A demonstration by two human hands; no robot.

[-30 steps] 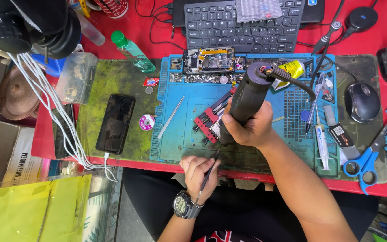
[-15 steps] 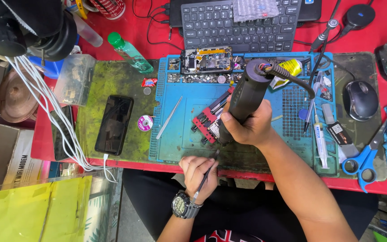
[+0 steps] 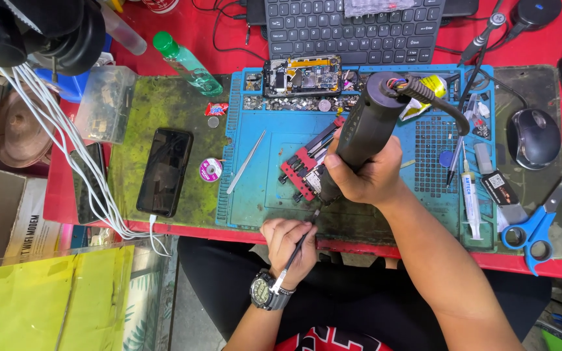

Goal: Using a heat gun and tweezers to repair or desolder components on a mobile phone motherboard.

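Note:
My right hand [image 3: 364, 174] grips a thick black hot-air handle [image 3: 367, 127] with a coiled cable at its top, its nozzle pointed down at a small circuit board in a red clamp holder [image 3: 302, 170] on the blue work mat [image 3: 268, 188]. My left hand [image 3: 286, 242], with a wristwatch, holds thin tweezers [image 3: 299, 246] whose tips reach up toward the board. Both hands sit at the mat's front middle.
An opened phone body [image 3: 302, 74] lies at the mat's back edge below a keyboard [image 3: 352, 27]. A dark phone [image 3: 164, 170], solder reel [image 3: 210, 170], loose tweezers [image 3: 245, 162] and green bottle [image 3: 187, 62] lie left. Mouse [image 3: 533, 138], syringe [image 3: 470, 198] and blue scissors [image 3: 533, 227] lie right.
The hot-air handle has tilted slightly and my right hand shifted a little over the board. My left hand holds the tweezers in nearly the same place.

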